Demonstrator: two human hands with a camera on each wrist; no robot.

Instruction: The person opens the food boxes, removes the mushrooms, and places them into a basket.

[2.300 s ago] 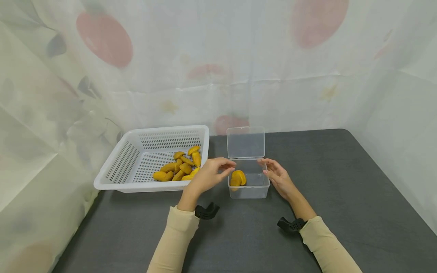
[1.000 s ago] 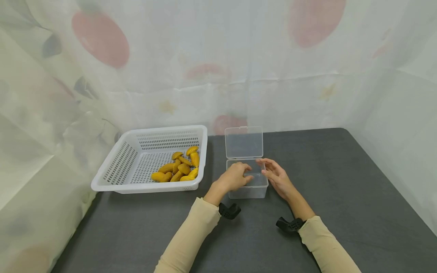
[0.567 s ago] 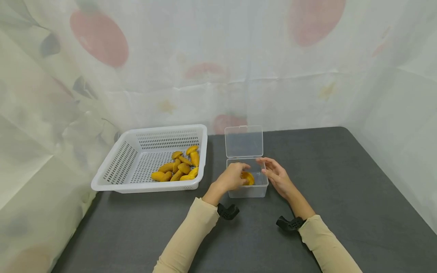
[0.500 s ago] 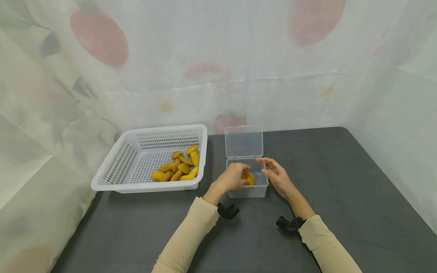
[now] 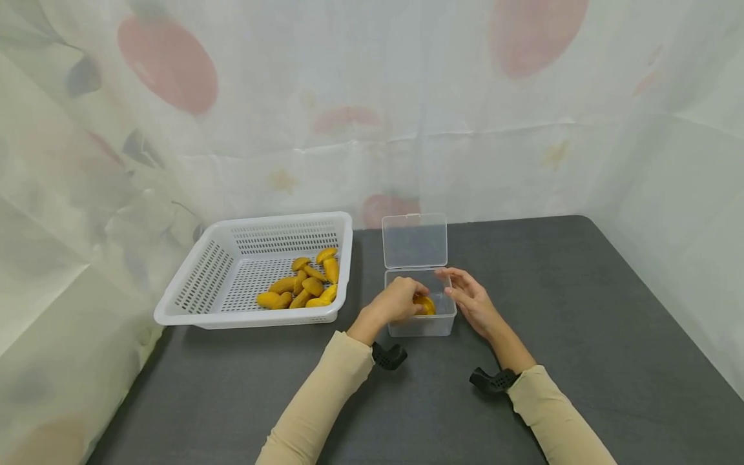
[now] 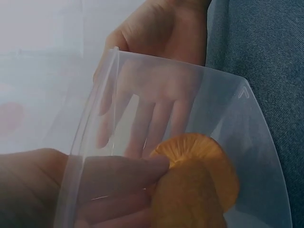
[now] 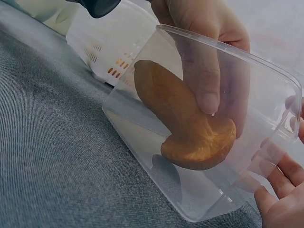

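A clear plastic box [image 5: 420,328] stands on the table with its hinged lid [image 5: 415,240] raised at the back. My left hand [image 5: 396,299] reaches over the left side into the box. There, thumb and fingers pinch a yellow-brown mushroom [image 5: 427,305]. The right wrist view shows the mushroom [image 7: 178,114] through the clear wall, its cap lower and the thumb against it. On the box's right side, my right hand [image 5: 473,305] rests its loosely extended fingers against the wall near the rim. Seen through the plastic in the left wrist view, those fingers hold nothing.
To the left stands a white perforated basket [image 5: 244,319], with several similar mushrooms [image 5: 312,287] gathered in its right half. Dark grey cloth covers the table [image 5: 558,310]. A pale patterned curtain [image 5: 349,77] hangs behind and at both sides.
My left hand has moved right, from above the box's left rim down into the box. The mushroom now lies farther right, between its fingers. My right hand has stayed at the right wall.
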